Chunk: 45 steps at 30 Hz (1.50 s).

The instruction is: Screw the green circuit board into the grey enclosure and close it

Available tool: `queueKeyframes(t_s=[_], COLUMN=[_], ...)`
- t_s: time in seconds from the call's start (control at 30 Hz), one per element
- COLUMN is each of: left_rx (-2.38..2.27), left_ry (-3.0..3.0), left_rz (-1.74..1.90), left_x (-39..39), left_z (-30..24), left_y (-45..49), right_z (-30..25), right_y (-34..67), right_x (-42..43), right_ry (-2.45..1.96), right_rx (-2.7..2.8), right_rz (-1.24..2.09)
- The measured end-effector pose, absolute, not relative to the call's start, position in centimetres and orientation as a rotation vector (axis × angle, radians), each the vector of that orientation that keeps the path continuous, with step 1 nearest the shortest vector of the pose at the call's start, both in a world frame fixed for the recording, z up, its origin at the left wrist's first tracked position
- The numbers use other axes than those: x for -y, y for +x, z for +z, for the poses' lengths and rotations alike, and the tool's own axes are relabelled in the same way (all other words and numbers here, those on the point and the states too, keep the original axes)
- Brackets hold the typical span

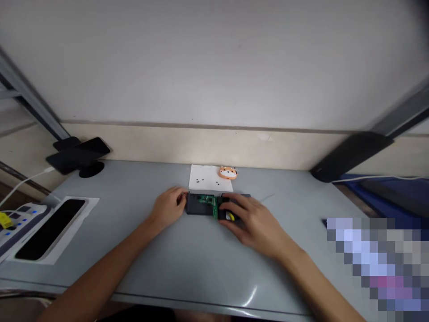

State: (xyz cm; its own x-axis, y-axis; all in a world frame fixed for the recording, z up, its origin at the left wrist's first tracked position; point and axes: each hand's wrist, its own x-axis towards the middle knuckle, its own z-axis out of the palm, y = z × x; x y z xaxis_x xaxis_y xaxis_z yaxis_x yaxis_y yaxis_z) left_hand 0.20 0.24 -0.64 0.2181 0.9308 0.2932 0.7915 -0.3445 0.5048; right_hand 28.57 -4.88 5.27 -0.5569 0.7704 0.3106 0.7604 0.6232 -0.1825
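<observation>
A flat black casing (196,207) lies on the grey desk, with a green circuit board (208,199) exposed along its top and middle. My left hand (170,206) is curled at the casing's left end, finger and thumb pinched on its edge. Over the right part, my right hand (256,219) has its fingers bent round a black block (224,213) with a yellow and white mark. My fingers hide much of that block. Just behind lies a white sheet of paper (209,181) with several tiny black screws (197,181) on it.
An orange animal-faced case (228,173) rests on the paper's right corner. On the left are a phone on a stand (78,154), a black-screened phone (52,228) on white paper, and a power strip (23,223). A dark upright object (351,154) stands back right.
</observation>
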Motion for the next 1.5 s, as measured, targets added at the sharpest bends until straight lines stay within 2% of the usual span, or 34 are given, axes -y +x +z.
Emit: queueKeyframes(t_s=[0.2, 0.67, 1.5], left_rx=[-1.595, -1.480, -1.388], left_ry=[2.317, 2.347, 2.352], left_rz=[0.812, 0.829, 0.827], left_x=[-0.2, -0.1, -0.3], left_z=[-0.6, -0.5, -0.6], left_y=[0.2, 0.1, 0.0], right_z=[4.7, 2.7, 3.4], right_y=[26.5, 26.7, 26.6], right_x=[1.1, 1.6, 2.5], right_ry=[-1.209, -1.152, -1.124], right_rx=[2.541, 2.454, 2.578], right_rz=[0.067, 0.164, 0.066])
